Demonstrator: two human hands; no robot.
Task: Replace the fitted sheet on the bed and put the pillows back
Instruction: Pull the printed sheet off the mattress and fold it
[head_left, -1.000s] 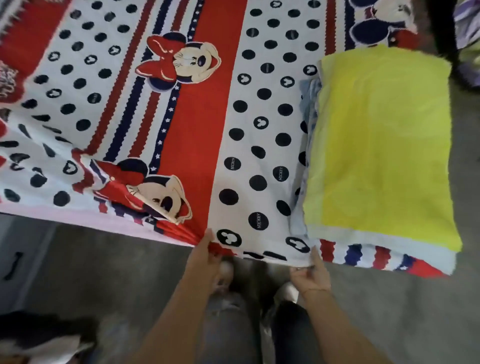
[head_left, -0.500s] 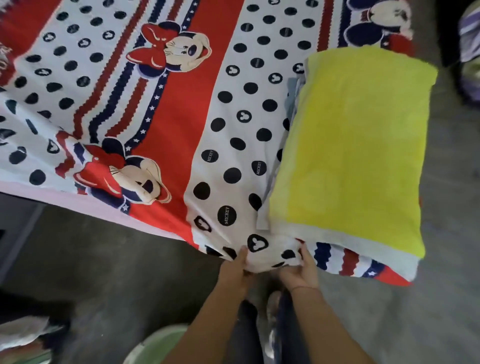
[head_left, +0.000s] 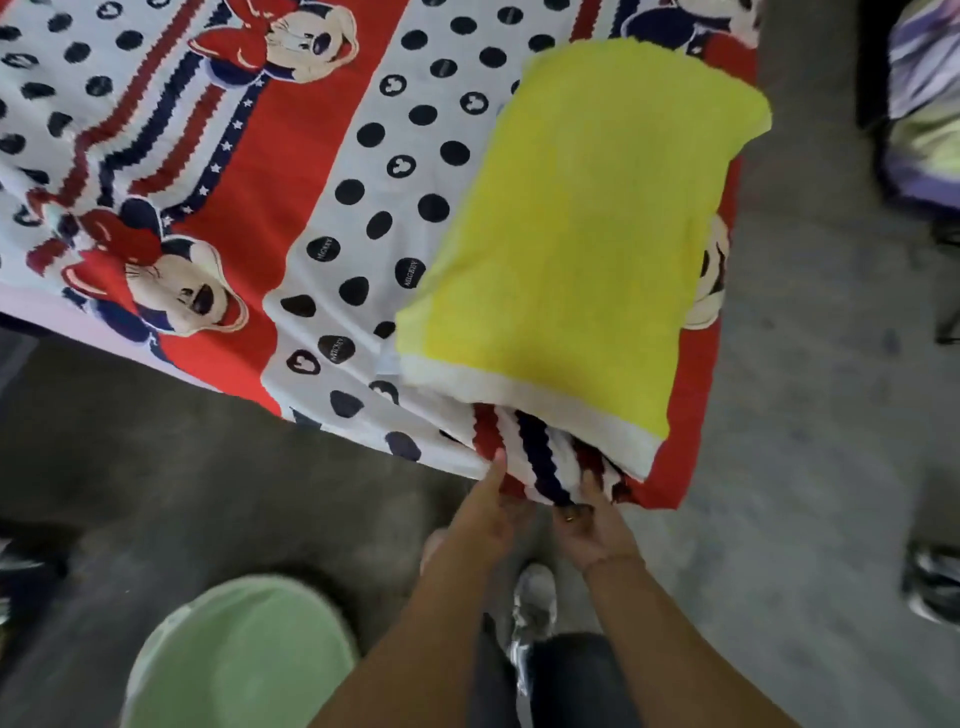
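Spreading across the bed (head_left: 31, 304), a red, white and navy cartoon sheet (head_left: 322, 156) reaches the near edge. A yellow pillow (head_left: 582, 223) lies on its right end. A green tub (head_left: 244, 660) sits on the floor (head_left: 805, 415). The left hand (head_left: 488, 512) and right hand (head_left: 592, 525) both grip the sheet's bunched edge just below the pillow.

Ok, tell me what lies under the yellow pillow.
The yellow pillow lies on the printed sheet; its striped edge shows below, gripped by the left hand and right hand. What lies beneath the pillow's middle is covered.
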